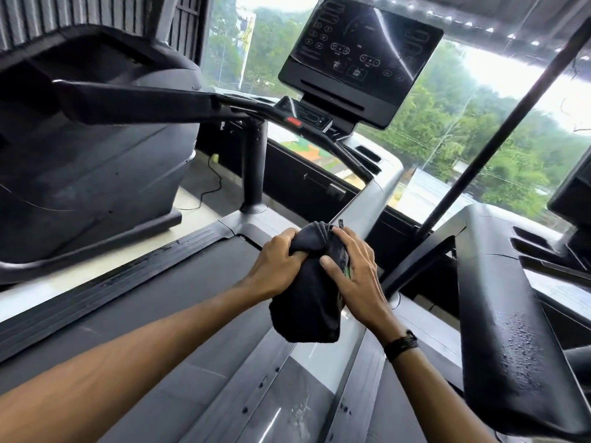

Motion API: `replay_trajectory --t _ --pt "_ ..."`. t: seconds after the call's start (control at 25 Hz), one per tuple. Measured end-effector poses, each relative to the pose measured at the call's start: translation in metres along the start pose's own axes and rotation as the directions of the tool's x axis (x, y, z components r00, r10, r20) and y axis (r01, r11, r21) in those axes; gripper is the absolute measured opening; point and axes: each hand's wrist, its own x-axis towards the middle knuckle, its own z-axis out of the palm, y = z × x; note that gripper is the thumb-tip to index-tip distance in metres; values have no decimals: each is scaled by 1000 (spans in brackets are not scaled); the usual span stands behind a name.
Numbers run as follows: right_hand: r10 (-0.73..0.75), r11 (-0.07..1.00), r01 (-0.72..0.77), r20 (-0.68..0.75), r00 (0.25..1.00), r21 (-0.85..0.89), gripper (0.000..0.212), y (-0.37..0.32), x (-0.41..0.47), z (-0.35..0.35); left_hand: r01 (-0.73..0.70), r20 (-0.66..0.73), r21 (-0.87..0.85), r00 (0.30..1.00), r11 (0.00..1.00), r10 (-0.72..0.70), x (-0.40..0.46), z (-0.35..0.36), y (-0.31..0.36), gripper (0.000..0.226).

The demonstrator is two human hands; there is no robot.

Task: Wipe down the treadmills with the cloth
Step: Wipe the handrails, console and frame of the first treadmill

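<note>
A dark cloth (307, 302) hangs bunched in mid-air over the treadmill's grey side rail (323, 407). My left hand (275, 263) grips its upper part with curled fingers. My right hand (355, 276) holds the cloth's right side, thumb pressed against the fabric and fingers wrapped behind it. The treadmill's belt (179, 340) runs below my left arm. Its black console screen (361, 55) stands ahead, above a control bar with a red button (295, 121).
A neighbouring treadmill's dark handrail (511, 330), speckled with water drops, lies at the right. Another machine's black body (89, 167) stands at the left. A black post (499, 135) crosses the large window ahead. A cable (211, 187) lies on the floor.
</note>
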Motion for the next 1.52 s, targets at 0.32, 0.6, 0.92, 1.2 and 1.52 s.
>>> replay_trajectory --t 0.32,0.6,0.92,1.2,1.52 --pt "20 999 -18 -53 998 31 70 2 23 -2 332 -304 178 914 926 -269 12 23 -2 47" --pt "37 992 -54 147 988 116 53 -11 31 -19 389 -268 -495 782 777 -562 -4 61 9 35" --pt "-48 959 44 6 999 280 40 -11 104 -3 153 -290 -677 844 720 -452 1 106 9 73" --pt "-40 994 65 278 960 -83 78 -2 127 26 -46 -466 -654 811 755 -354 10 116 -1 49" --pt "-14 1000 13 161 987 10 89 -6 121 33 -119 -390 -798 850 591 -355 28 127 -49 78"
